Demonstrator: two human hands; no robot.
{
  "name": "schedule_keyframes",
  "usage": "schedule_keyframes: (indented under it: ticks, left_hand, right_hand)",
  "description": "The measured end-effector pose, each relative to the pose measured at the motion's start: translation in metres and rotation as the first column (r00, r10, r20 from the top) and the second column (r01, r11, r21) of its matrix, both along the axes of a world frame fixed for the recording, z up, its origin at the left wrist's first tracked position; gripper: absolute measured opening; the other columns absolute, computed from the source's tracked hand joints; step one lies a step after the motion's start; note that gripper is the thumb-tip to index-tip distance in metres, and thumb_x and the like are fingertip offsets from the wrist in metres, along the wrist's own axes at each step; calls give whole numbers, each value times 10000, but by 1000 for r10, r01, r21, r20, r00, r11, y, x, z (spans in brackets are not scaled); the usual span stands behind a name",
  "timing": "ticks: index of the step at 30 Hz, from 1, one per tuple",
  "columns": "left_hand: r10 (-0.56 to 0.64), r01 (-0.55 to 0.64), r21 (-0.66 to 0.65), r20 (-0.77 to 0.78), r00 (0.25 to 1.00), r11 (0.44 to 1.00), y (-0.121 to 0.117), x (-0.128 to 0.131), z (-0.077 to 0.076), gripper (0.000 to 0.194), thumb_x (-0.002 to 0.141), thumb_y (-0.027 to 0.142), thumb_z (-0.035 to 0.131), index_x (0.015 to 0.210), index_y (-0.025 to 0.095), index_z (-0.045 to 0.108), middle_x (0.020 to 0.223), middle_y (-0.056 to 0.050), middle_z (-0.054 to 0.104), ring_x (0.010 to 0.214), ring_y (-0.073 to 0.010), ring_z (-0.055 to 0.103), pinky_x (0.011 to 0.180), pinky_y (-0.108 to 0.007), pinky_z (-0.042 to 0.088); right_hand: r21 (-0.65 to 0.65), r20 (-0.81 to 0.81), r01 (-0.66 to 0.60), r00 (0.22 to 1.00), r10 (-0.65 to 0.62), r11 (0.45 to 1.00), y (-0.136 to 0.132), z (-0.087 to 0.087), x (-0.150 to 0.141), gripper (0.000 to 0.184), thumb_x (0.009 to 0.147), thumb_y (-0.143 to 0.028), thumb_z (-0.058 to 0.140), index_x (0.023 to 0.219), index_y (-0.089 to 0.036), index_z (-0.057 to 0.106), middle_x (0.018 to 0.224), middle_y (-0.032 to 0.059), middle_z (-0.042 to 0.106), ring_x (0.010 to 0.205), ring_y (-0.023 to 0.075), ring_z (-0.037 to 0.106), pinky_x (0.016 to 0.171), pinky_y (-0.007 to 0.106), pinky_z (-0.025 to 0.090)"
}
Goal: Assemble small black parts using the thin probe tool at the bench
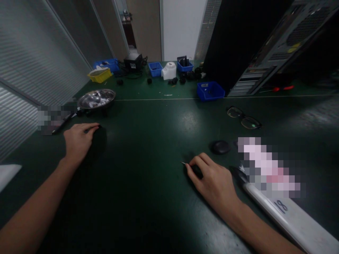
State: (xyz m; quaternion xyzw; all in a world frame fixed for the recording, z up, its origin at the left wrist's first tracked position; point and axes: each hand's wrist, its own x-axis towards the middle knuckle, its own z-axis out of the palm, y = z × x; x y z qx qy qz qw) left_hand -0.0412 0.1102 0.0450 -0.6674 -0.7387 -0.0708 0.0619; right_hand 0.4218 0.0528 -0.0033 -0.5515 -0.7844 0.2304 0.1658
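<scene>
My left hand (79, 139) is over the left of the dark green tabletop, thumb and fingers pinched on a small dark piece (99, 126) too small to name. A shiny metal bowl (96, 98) with pale scraps inside stands just beyond it. On the right, my right hand (213, 178) is closed on a thin thing with a pale pointed tip (183, 162); the rest of it is hidden by the fingers. A black rounded object, like a computer mouse (220, 147), lies just beyond the right hand. Next to that wrist is a long white object marked 18 (280, 206).
Eyeglasses (243, 118) lie at the right, near a blue bin (210, 91). At the back are a yellow basket (100, 75), a small blue basket (155, 69), a white vented housing (168, 71) and several small black parts. A computer case (278, 38) stands back right.
</scene>
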Motion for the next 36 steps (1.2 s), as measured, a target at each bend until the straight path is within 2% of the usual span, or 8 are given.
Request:
schedule_keyframes:
  ticks: [7, 11, 14, 20, 28, 33, 36]
  left_hand:
    - [13, -15, -12, -99, 995, 1000, 4, -7, -6, 418, 1015, 394, 444, 1183, 119, 709, 1223, -104, 700, 1125, -222, 617, 1041, -352, 438]
    - [6, -14, -43, -177, 984, 999, 3, -5, -6, 473, 1020, 408, 392, 1233, 114, 696, 1192, -133, 671, 1088, -266, 585, 969, -369, 439]
    - [-12, -5, -76, -215, 977, 997, 1, -1, -5, 483, 1026, 388, 361, 1281, 121, 674, 1166, -134, 649, 1033, -264, 587, 909, -356, 454]
    - [-25, 4, -86, -242, 970, 996, 2, 0, -6, 450, 1039, 351, 342, 1254, 117, 660, 1220, -127, 631, 1122, -255, 567, 989, -356, 442]
    - [9, -23, -66, -201, 980, 998, 2, -2, -9, 423, 1027, 354, 391, 1250, 122, 665, 1189, -115, 626, 1079, -242, 570, 961, -341, 444]
    - [62, -65, -18, -120, 991, 998, 3, -5, -11, 346, 992, 332, 488, 1169, 129, 706, 1153, -96, 656, 1041, -242, 579, 947, -351, 436]
    - [99, -97, 34, -44, 994, 995, 2, -9, -12, 306, 953, 325, 567, 1125, 125, 723, 1148, -107, 654, 1084, -262, 555, 978, -375, 422]
  right_hand:
    - [21, 3, -1, 1000, 1, 1000, 0, -2, 0, 225, 1035, -367, 496, 914, -229, 627, 940, 14, 645, 729, 164, 638, 609, 287, 390]
    - [21, 10, 1, 1000, -1, 1000, 0, -2, 0, 236, 1037, -374, 489, 907, -231, 624, 928, 16, 645, 729, 165, 639, 599, 285, 384]
    - [24, 10, 0, 1000, 0, 1000, -1, -3, 0, 234, 1035, -379, 488, 914, -234, 626, 932, 17, 648, 734, 167, 643, 599, 287, 386]
    - [24, -14, 6, 1000, -6, 1000, 0, -5, 1, 233, 1030, -395, 501, 906, -241, 624, 927, 9, 644, 732, 167, 649, 603, 296, 395]
    - [40, -12, 4, 1000, -3, 999, -1, -9, 2, 216, 1028, -402, 521, 918, -250, 628, 949, 0, 650, 750, 161, 644, 614, 299, 386]
    - [36, 3, -8, 1000, 8, 999, -1, -7, 0, 202, 1018, -400, 540, 923, -249, 635, 953, 2, 648, 759, 165, 634, 619, 295, 382]
    - [53, 0, -27, 1000, 27, 998, -5, -3, -2, 203, 1018, -397, 541, 927, -242, 635, 967, 3, 649, 769, 161, 632, 621, 286, 376]
